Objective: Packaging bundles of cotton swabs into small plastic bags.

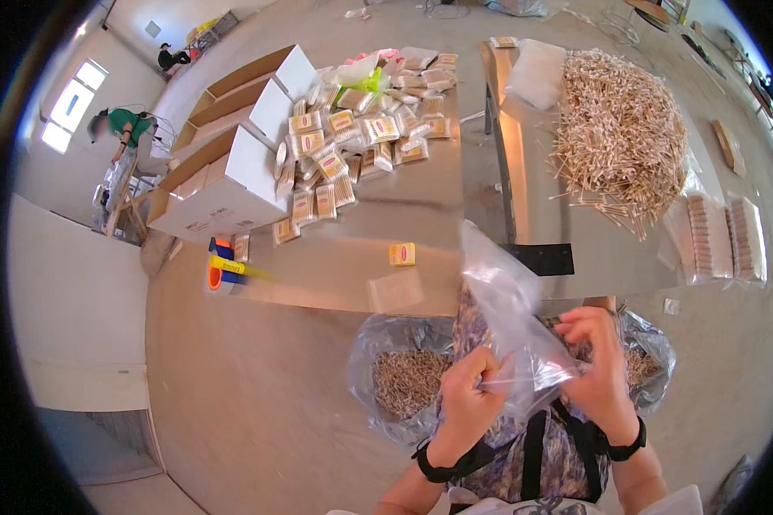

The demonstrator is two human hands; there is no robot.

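Pinches the film of a clear plastic bag between thumb and curled fingers in the left grip, closed down on a small fold. Spreads the right grip more loosely at the bag's right side, with fingers half bent and blurred; impossible to say whether anything is firmly caught there. Holds the bag, seemingly empty, above the patterned cloth on the lap, with slack film reaching toward twelve o'clock.

Might split under uneven pulling, or slip from the right grip for want of a sure pinch. Might also cling to itself, being thin and limp. Could snag at twelve o'clock on the black flat piece through swinging too wide.

Could knock the swab-filled liner at nine o'clock, or the matching liner at three, with a stray elbow, and spill sticks.

Farther out, could scatter swabs from the unconfined heap at one o'clock on the right tabletop with a careless brush. Could sweep the small yellow packet, at half past ten, off the left tabletop. Could start a slide in the unevenly stacked packet pile at eleven, beside the white carton, by bumping.
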